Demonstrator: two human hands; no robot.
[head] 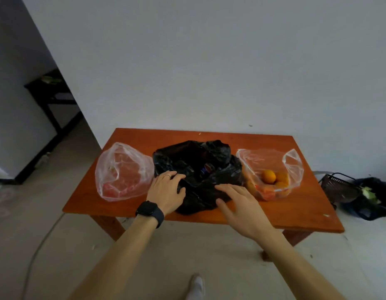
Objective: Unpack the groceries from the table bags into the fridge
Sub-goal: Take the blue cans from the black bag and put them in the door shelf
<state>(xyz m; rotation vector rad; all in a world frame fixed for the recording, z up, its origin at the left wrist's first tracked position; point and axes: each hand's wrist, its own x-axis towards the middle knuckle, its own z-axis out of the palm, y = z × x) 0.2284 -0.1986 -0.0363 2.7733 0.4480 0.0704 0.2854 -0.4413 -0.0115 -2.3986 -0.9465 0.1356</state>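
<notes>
A black plastic bag [194, 161] lies crumpled in the middle of the orange-brown table [306, 217], its mouth open on a blue can [207, 168]. My left hand [166, 191], with a dark watch on the wrist, grips the bag's near left edge. My right hand [237, 200] rests with spread fingers on the bag's near right side. Left of it lies a clear bag [122, 172] with something red inside. To the right, another clear bag [272, 169] holds oranges [268, 176].
The table stands against a white wall. On the floor at the right sit a dark wire basket [337, 187] and a dark bag with greens [371, 195]. A dark side table [51, 94] stands in the passage at the far left. A cable [42, 239] runs along the floor.
</notes>
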